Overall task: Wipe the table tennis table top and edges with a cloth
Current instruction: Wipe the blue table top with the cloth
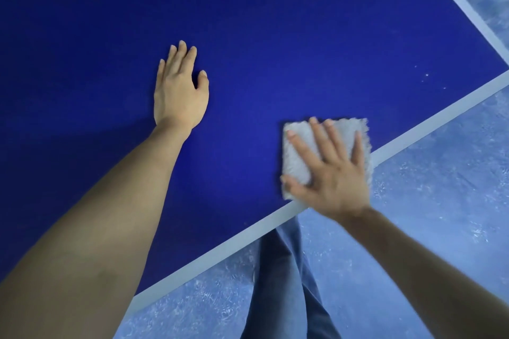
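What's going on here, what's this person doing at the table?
A person is wiping a blue table tennis table. The right hand presses a white fluffy cloth flat, fingers spread, right by the white line along the near edge. The left hand rests flat on the tabletop farther in. A few pale specks show near the far right corner.

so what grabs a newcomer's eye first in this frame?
The deep blue table tennis table top fills most of the view, its white border line running diagonally along the near edge. Next comes the fluffy white cloth by that edge, pressed flat under the right hand. The left hand rests open on the blue surface farther in.
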